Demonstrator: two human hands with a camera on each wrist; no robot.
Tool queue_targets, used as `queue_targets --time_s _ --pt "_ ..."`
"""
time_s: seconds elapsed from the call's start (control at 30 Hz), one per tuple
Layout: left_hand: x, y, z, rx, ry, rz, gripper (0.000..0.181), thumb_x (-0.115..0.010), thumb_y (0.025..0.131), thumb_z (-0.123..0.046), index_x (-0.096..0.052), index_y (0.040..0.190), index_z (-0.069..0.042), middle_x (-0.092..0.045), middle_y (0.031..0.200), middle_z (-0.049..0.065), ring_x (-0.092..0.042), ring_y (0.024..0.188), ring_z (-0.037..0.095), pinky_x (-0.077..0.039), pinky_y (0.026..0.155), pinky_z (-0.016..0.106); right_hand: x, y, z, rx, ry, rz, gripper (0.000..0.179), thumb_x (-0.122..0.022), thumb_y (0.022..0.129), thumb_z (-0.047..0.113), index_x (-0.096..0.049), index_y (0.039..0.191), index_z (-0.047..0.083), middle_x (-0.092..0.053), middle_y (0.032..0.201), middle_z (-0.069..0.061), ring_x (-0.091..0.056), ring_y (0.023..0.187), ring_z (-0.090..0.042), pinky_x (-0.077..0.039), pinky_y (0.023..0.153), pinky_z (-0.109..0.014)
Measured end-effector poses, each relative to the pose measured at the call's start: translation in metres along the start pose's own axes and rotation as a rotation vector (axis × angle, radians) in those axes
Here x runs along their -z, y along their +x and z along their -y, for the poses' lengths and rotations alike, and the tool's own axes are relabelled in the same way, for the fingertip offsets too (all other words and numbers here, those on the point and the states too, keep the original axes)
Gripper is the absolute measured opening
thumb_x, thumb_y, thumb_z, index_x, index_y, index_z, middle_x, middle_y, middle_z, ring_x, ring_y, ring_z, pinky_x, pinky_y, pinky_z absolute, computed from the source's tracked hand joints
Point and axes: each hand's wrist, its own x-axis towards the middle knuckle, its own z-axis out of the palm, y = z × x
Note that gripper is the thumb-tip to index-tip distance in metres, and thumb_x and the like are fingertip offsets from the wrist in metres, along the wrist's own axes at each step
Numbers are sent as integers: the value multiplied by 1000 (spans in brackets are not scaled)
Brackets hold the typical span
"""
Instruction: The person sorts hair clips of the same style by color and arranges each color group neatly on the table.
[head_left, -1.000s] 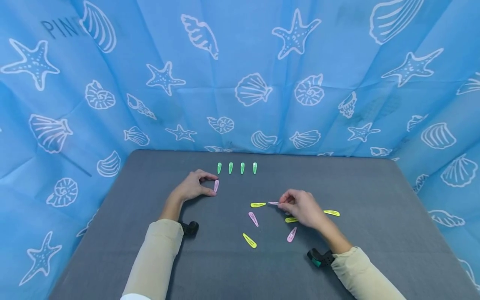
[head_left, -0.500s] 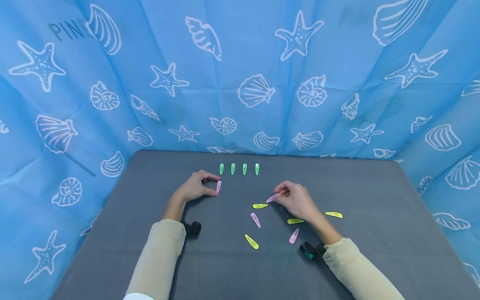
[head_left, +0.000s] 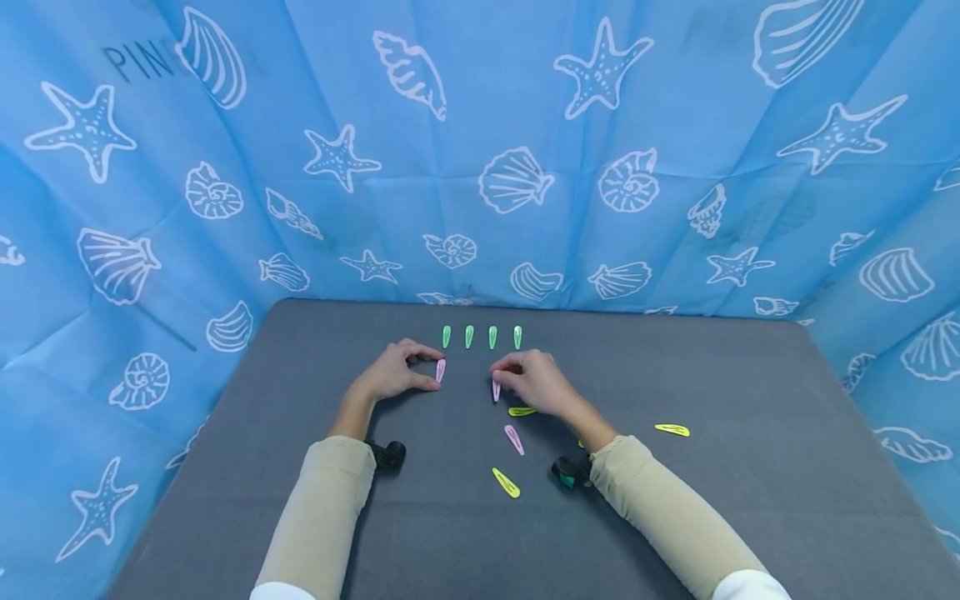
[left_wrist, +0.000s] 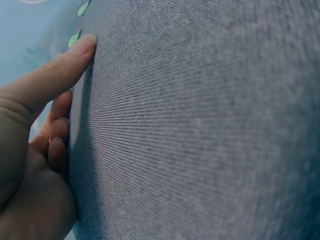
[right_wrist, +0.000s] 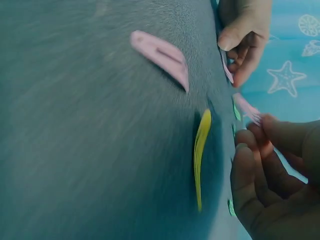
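Near the middle of the grey surface (head_left: 420, 517), the left hand (head_left: 390, 373) pinches a pink clip (head_left: 441, 372) between thumb and finger, one at each end. That clip's long axis runs near to far, its far end leaning slightly right. To its right, the right hand (head_left: 538, 379) grips a second pink clip (head_left: 496, 390) in its fingertips, its free end pointing to the near side.

Beyond both hands stand four green clips (head_left: 469, 337) in a left-to-right row, long axes near to far, narrow ends near. A third pink clip (head_left: 513, 439) lies slantwise nearer, its broad end to the far left.

Four yellow clips show: one (head_left: 519, 412) lies crosswise beneath the right hand; one (head_left: 506, 482) slants with its broad end to the near right; one (head_left: 672, 430) lies almost crosswise at right; the last is mostly hidden by the right wrist.

All are smooth, slim teardrops with slotted middles. The surface is covered in ribbed, woven cloth; behind hangs a creased blue curtain (head_left: 442, 196) printed with white shells and starfish.
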Motion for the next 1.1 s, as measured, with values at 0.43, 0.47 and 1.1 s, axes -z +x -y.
queue_targets --time_s 0.43,0.47,1.1 --pt "-3 0 0 17 3 -7 46 -86 82 -35 -72 126 -31 -56 131 5 -46 123 28 -39 105 55 -33 42 12 -120 33 -46 14 -69 97 14 -76 106 7 -72 92 -6 -60 79 -13 -47 69 -24" --pt "-3 0 0 15 3 -11 46 -86 82 -35 -72 126 -31 -56 131 5 -46 123 28 -40 104 55 -35 43 12 -122 31 -44 14 -68 97 14 -76 107 7 -72 92 -6 -60 79 -14 -47 70 -25" --pt "-3 1 1 8 -14 -24 45 -87 82 -32 -73 125 -28 -57 129 6 -50 119 27 -41 104 53 -45 53 16 -188 -165 -46 16 -67 100 26 -74 113 20 -64 87 3 -56 76 -14 -38 71 -31"
